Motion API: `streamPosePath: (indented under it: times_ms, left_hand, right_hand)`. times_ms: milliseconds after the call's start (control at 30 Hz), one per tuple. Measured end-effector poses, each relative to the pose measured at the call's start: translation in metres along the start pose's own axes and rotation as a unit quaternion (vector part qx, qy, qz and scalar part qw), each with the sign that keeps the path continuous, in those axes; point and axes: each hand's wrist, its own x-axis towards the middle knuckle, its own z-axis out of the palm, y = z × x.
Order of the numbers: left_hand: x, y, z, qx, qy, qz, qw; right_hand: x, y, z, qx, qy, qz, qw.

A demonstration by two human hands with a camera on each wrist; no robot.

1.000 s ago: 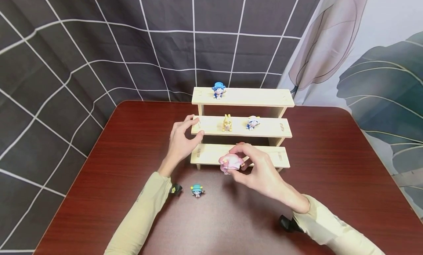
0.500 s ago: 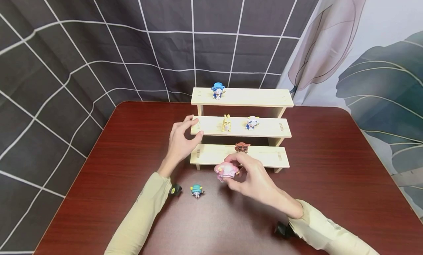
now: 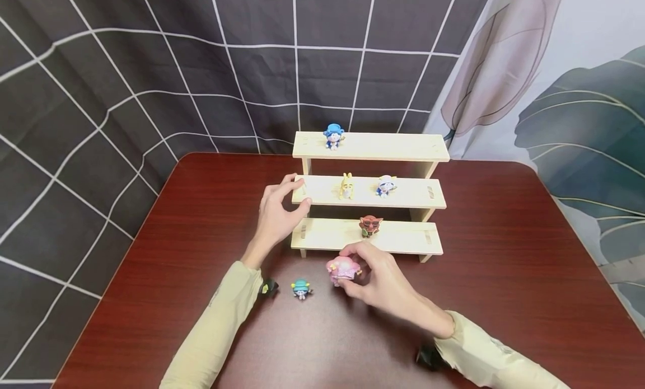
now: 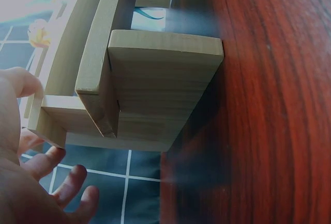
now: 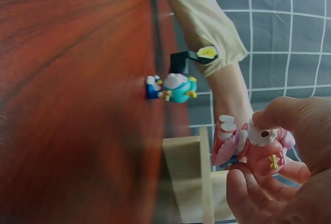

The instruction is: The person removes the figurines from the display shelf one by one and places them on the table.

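Note:
A pink figurine point(image 3: 343, 269) with yellow details is pinched between the thumb and fingers of my right hand point(image 3: 385, 282), above the table in front of the lowest step. In the right wrist view the pink figurine point(image 5: 258, 146) shows white feet and a yellow bow. My left hand point(image 3: 278, 212) grips the left end of the middle step of a three-tier wooden shelf point(image 3: 322, 237); in the left wrist view its fingers point(image 4: 49, 163) lie against the board's end. On the table between the forearms stands a teal-hatted figurine point(image 3: 300, 289).
A brown figurine point(image 3: 370, 225) stands on the lowest step. The middle step bears a yellow rabbit figurine point(image 3: 346, 186) and a white-hatted figurine point(image 3: 385, 186). Up top, left of centre, is a blue-hatted figurine point(image 3: 333, 137). Behind the table hangs a dark grid curtain point(image 3: 262, 70).
My right hand has drawn the pink figurine back from the lowest step, toward me and slightly left, uncovering the brown figurine there. The left hand stays in place on the shelf.

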Motion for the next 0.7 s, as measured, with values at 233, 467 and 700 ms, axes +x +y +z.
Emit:
streamPosePath:
  times_ms: [233,467,700]
  left_hand:
    - [0.001,0.0,0.0,-0.001,-0.003,-0.001,1.0]
    - [0.001,0.0,0.0,0.001,-0.003,-0.001,1.0]
    - [0.0,0.001,0.0,0.0,-0.004,-0.002,1.0]
  right_hand:
    - [-0.005,0.004,0.007,0.005,-0.007,0.004,1.0]
    - [-0.008,0.007,0.01,0.002,-0.008,0.013,1.0]
    - [-0.011,0.01,0.016,-0.009,-0.008,0.017,1.0]
